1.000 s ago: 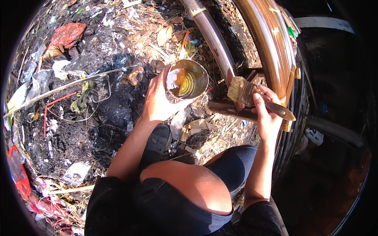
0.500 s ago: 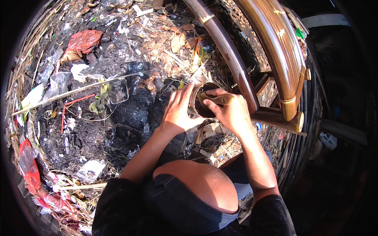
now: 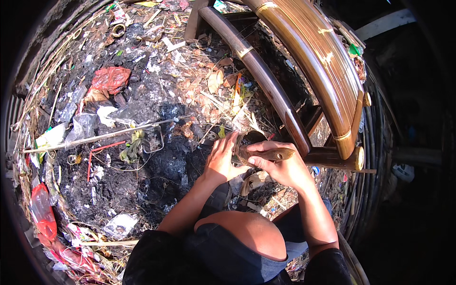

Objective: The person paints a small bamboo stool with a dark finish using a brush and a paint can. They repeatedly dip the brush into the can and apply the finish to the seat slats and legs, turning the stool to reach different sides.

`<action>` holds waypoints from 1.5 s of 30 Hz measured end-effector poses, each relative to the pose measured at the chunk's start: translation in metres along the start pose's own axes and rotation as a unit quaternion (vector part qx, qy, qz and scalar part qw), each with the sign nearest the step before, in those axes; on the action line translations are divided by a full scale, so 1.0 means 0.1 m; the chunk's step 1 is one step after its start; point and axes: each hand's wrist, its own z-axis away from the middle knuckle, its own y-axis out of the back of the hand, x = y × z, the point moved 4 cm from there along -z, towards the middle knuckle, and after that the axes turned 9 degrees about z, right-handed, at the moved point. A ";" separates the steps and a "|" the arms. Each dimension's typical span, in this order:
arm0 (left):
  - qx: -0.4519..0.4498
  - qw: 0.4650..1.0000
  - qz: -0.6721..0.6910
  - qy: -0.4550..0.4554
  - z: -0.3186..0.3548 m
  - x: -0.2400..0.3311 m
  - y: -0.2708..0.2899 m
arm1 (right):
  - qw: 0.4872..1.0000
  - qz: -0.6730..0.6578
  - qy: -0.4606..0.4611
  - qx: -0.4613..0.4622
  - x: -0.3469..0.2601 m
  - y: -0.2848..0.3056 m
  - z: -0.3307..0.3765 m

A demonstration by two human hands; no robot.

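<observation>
My left hand (image 3: 221,159) is curled around the near-left side of a round, dark, open-topped can (image 3: 251,137), its thumb spread toward the bottom. A paintbrush (image 3: 276,155) is gripped in my right hand (image 3: 287,170), thumb and fingers around its flat brownish handle, which has a hole at the end. The brush head end reaches into the can's mouth, so its bristles are hard to make out. Just beyond my right hand stands a glossy brown bamboo bench (image 3: 327,57) with a long, dark lower pole (image 3: 259,64).
Blackened, ashy ground (image 3: 156,166) spreads to the left, littered with dry leaves, red plastic (image 3: 110,80), clear wrappers (image 3: 121,225) and a thin stick (image 3: 102,137). A thick bamboo crosspiece (image 3: 335,159) juts out near my right hand. Dark bamboo poles line the right edge.
The view has shifted, so the ground and bench appear lower and more of the bench's far end shows. The brush handle has swung outward to the right over the can's rim.
</observation>
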 end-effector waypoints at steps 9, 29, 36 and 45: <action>-0.021 0.998 -0.016 0.052 -0.02 -0.04 0.02 | 0.986 0.153 0.001 0.067 -0.05 0.03 0.04; 0.185 0.979 0.085 0.015 -0.22 -0.16 0.52 | 0.865 0.004 -0.249 0.436 1.51 0.26 0.59; 0.191 0.974 0.120 0.018 -0.40 -0.11 0.65 | 0.916 -0.011 -0.038 0.399 1.03 0.70 -2.06; 0.271 0.953 0.132 0.004 -0.33 -0.38 0.94 | 0.891 -0.005 -0.166 0.422 1.56 -0.03 0.30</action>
